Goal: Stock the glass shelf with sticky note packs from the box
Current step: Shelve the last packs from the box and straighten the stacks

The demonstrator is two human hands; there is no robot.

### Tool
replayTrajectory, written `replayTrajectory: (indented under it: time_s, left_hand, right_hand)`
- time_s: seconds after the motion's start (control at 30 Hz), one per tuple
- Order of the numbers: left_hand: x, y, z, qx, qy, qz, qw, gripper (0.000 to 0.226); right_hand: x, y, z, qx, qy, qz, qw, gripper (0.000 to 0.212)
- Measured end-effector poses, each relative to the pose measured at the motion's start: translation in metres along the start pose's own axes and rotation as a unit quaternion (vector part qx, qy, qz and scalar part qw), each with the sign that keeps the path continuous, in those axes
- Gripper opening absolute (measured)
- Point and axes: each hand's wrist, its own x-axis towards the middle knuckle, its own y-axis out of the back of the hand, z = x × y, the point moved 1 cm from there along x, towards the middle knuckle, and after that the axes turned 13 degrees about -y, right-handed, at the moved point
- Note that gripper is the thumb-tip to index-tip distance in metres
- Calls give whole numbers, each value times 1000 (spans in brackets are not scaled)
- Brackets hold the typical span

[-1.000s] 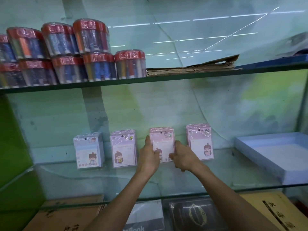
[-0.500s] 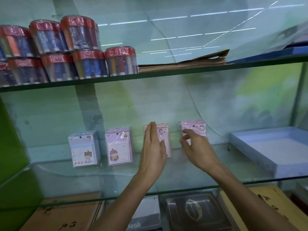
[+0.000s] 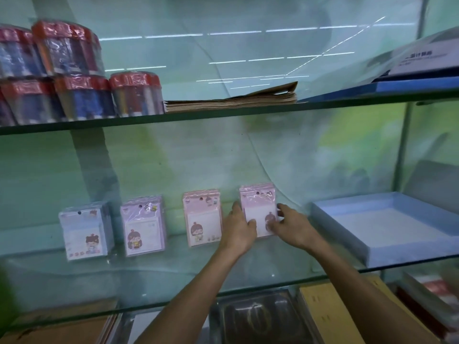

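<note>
Both hands are now gripping the rightmost pink pack (image 3: 258,207), having left the one at its nine o'clock (image 3: 201,219). The left hand (image 3: 239,229) is pinching its left edge, and the right hand (image 3: 289,227) is clasping its right edge.

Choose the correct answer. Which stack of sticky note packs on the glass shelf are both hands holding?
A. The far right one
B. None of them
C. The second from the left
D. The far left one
A: the left hand and right hand grip the rightmost pink stack, beside the blue box.
</note>
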Motion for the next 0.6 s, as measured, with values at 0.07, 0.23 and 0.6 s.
replayTrajectory:
  time_s: [0.07,0.23,0.6]
  left_hand:
    - [4,-4,0,6,7,2,1000,36]
    - [9,-11,1,31,10,15,999,39]
    - [5,-7,10,51,-7,22,998,37]
  right_hand:
    - [5,-1,-1,-12,20,-7,1000,24]
    - [12,-2,1,-10,32,-2,999,16]
    - [21,-2,7,-10,31,-2,999,22]
